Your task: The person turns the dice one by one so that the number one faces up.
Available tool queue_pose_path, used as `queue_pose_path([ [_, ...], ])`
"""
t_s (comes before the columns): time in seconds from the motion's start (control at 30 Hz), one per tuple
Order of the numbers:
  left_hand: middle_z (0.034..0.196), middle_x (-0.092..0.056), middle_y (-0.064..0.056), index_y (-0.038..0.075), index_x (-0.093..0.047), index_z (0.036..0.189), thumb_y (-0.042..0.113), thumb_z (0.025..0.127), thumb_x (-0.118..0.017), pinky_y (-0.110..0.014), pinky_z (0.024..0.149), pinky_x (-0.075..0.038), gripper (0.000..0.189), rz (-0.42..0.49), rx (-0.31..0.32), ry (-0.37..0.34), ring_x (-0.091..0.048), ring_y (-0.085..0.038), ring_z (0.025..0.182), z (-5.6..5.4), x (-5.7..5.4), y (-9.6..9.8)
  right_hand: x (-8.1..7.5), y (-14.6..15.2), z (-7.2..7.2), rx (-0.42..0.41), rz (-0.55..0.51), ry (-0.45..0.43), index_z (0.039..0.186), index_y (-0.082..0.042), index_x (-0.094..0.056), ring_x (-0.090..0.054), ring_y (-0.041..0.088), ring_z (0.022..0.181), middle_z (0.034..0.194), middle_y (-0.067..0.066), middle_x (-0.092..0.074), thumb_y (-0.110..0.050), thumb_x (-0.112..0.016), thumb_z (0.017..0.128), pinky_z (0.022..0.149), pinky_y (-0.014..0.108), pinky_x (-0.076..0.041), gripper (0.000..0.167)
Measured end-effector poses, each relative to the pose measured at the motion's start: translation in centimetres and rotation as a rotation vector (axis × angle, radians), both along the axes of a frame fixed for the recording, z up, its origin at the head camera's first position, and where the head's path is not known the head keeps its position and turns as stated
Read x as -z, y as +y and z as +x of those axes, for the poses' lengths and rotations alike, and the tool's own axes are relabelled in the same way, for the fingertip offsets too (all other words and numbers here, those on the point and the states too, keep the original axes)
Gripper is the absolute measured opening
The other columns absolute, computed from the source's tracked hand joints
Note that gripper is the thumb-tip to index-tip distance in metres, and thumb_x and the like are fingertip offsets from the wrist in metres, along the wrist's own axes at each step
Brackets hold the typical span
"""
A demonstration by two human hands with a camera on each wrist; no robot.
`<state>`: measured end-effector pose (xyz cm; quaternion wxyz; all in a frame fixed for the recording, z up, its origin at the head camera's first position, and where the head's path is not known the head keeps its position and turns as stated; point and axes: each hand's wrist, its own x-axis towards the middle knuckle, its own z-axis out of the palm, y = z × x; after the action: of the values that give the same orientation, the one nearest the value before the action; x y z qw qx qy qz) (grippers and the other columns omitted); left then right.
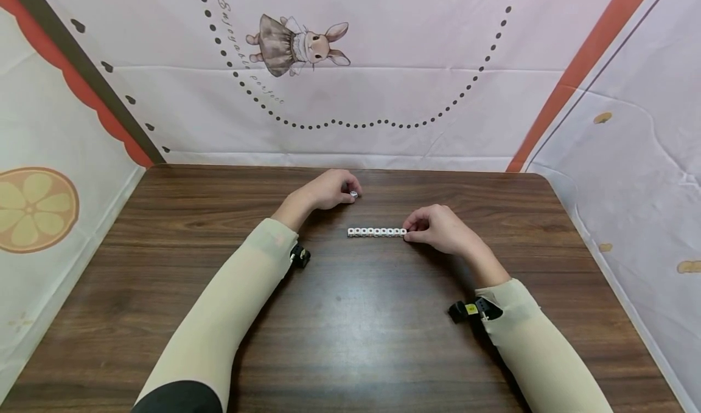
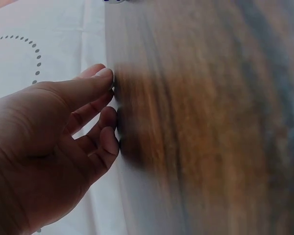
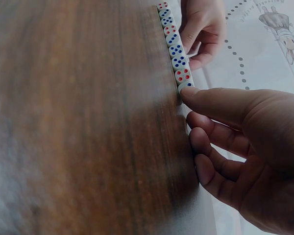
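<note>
A straight row of several white dice lies on the table, the dice set side by side. In the right wrist view, their near faces show red and blue pips. My right hand pinches the die at the row's right end, its thumb over that die's face and the other fingertips down at the tabletop. Farther back and to the left, my left hand holds a single die between thumb and fingers, low over the table. That die is hidden behind the fingers in the left wrist view.
The brown wooden table ends at a white printed cloth just behind the left hand. More cloth hangs along both sides. A black wrist camera sits at the left cuff, another camera at the right.
</note>
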<state>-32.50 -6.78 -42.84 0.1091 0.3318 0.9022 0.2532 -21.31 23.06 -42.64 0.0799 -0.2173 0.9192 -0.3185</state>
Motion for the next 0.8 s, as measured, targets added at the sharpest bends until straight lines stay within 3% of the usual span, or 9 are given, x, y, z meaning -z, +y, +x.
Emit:
queue_pose_path([
  [0.23, 0.098, -0.07, -0.003, 0.01, -0.077, 0.109, 0.01, 0.099, -0.077, -0.038, 0.094, -0.047, 0.01, 0.043, -0.029, 0.012, -0.061, -0.02, 0.097, 0.3, 0.2, -1.1, -0.1, -0.1, 0.0, -0.002, 0.0, 0.002, 0.097, -0.012, -0.08, -0.065, 0.014, 0.08, 0.085, -0.006, -0.074, -0.015, -0.087, 0.091, 0.076, 0.037, -0.052, 0.009],
  [0.8, 0.096, -0.069, -0.002, 0.009, -0.072, 0.107, 0.017, 0.099, -0.077, -0.038, 0.088, -0.049, 0.012, 0.102, -0.102, -0.01, -0.063, -0.019, 0.091, 2.2, 0.0, -4.5, -0.1, -0.1, 0.1, -0.009, 0.001, 0.016, 0.096, -0.012, -0.08, -0.063, 0.014, 0.078, 0.084, -0.006, -0.072, -0.013, -0.086, 0.091, 0.074, 0.037, -0.05, 0.008],
])
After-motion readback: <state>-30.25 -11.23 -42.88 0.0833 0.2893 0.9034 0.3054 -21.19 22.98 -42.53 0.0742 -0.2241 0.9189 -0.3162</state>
